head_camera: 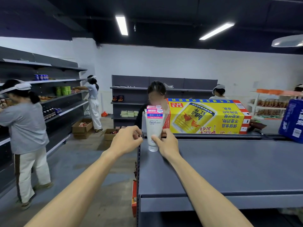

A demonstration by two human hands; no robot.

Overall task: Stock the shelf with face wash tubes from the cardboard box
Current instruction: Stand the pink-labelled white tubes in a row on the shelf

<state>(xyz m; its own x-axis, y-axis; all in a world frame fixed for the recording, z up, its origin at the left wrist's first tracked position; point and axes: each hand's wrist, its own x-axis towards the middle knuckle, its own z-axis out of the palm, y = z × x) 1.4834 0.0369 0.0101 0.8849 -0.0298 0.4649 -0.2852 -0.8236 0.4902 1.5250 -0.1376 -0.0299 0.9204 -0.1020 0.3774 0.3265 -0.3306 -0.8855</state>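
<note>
Pinching the lower body of a white face wash tube (153,128) with a pink-and-blue label, the right hand (167,143) holds it upright, cap down, on the left end of the dark grey metal shelf top (221,164) at centre frame. The left hand (127,140) hovers just left of the tube with fingers curled, gripping nothing. Behind the tube, upper right of centre, lies a yellow drinks carton (206,117).
</note>
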